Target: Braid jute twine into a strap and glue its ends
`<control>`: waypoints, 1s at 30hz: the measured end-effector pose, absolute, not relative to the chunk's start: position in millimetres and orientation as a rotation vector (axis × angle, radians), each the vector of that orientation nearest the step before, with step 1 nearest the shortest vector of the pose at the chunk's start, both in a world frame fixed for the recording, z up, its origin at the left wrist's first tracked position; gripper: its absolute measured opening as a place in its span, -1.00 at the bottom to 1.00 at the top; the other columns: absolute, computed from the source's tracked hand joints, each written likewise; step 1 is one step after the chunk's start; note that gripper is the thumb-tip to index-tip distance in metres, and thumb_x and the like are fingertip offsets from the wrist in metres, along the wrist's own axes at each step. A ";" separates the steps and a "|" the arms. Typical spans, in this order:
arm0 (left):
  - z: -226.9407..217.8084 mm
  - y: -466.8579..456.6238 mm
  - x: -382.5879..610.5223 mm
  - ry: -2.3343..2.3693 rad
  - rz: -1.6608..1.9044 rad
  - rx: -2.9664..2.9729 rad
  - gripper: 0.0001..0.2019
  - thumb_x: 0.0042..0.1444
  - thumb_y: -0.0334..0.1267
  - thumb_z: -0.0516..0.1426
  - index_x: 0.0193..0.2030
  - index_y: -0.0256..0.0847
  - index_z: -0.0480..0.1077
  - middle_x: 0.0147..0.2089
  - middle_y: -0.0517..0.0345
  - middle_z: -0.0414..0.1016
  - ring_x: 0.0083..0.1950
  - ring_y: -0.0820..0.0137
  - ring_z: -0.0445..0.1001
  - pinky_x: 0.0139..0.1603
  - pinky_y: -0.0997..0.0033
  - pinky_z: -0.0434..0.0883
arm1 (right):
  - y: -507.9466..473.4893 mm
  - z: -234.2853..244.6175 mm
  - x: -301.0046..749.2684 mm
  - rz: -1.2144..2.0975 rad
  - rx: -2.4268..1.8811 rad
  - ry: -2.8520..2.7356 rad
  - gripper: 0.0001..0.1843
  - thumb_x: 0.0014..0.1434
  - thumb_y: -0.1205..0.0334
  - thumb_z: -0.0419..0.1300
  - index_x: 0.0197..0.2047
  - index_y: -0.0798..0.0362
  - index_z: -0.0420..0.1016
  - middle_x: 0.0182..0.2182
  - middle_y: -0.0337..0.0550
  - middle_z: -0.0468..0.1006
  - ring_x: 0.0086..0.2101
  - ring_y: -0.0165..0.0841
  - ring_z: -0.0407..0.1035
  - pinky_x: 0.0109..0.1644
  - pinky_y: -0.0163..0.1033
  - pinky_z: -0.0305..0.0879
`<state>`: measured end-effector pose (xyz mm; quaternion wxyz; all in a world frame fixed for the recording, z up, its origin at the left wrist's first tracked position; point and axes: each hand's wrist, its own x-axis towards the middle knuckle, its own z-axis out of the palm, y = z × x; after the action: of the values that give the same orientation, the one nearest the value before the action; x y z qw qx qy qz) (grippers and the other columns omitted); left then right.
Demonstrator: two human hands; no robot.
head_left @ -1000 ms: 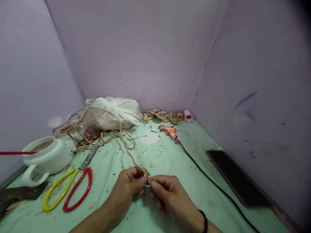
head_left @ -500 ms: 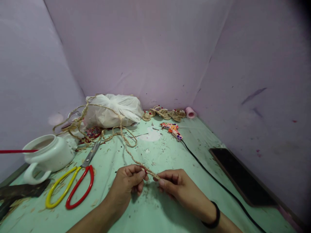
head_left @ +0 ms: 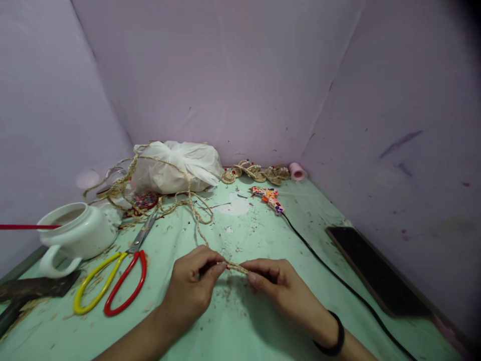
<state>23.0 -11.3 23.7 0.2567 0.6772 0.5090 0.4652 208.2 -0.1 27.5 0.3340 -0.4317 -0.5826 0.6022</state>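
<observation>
Tabletop (head_left: 300,286), green, between lilac walls (head_left: 255,75)

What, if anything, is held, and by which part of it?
A tan braided fibre cord: the left hand and right hand pinch it at either side of a short stretch.

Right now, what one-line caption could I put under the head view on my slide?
Left hand and right hand pinch a rope above a green table, scissors lying at left.

The left hand (head_left: 191,283) and right hand (head_left: 283,286) face each other, fingertips near but apart, each thumb pinched in toward a bent forefinger. Both forearms (head_left: 139,333) slant inward from the person's sides, knuckles turned upward.
</observation>
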 end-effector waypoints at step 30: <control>19.0 -7.6 3.1 1.058 0.920 3.022 -0.74 -0.05 -0.57 -0.09 -0.25 -0.25 0.26 -0.42 0.12 0.38 -0.49 0.35 0.30 -0.54 0.38 0.19 | 3.5 24.6 220.4 1.119 -1.111 -2.019 -0.77 0.12 0.35 0.10 -0.21 -0.01 0.56 -0.36 -0.19 0.58 -0.34 -0.34 0.41 -0.25 -0.28 0.25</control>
<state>3.1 -7.6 19.0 -0.0948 0.9031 0.3160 0.2748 220.4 3.5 24.6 0.2857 -0.4157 -0.7552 0.4186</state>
